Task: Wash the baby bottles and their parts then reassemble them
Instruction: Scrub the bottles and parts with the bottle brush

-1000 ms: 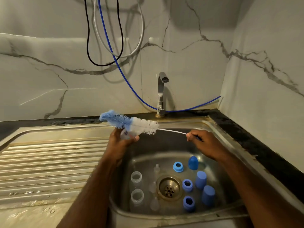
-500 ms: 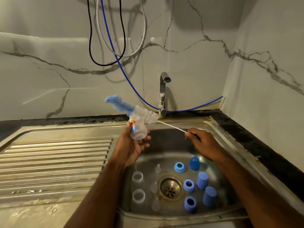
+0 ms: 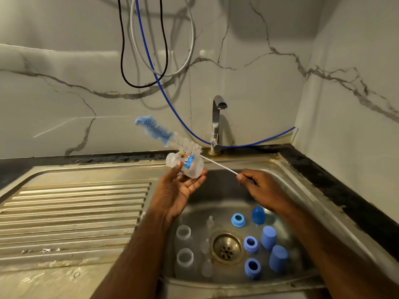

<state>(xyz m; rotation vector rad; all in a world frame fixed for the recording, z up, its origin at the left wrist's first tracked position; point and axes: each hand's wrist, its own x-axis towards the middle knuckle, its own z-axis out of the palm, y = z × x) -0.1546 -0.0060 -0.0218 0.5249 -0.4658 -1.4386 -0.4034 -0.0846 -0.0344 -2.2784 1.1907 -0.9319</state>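
My left hand [image 3: 174, 190] holds a small clear baby bottle [image 3: 185, 165] on its side above the sink, thumb on its front, neck pointing left. My right hand [image 3: 259, 188] pinches the thin white handle of a bottle brush [image 3: 170, 138]. The brush's white and blue bristles stick up to the left, just behind the bottle and outside it. In the sink basin [image 3: 302, 184] stand two more clear bottles [image 3: 183, 233] [image 3: 185, 257], clear teats [image 3: 207, 268], blue rings [image 3: 238, 220] and blue caps [image 3: 268, 237].
A chrome tap [image 3: 217, 124] stands at the back of the sink, with no water running. The ribbed steel drainboard [image 3: 71, 214] lies to the left. Blue, black and white hoses [image 3: 142, 50] hang on the marble wall. The drain [image 3: 226, 247] is in the basin's middle.
My left hand has lifted and turned the bottle from upright onto its side. The brush has risen and tilted up to the left, and the right hand has moved slightly up.
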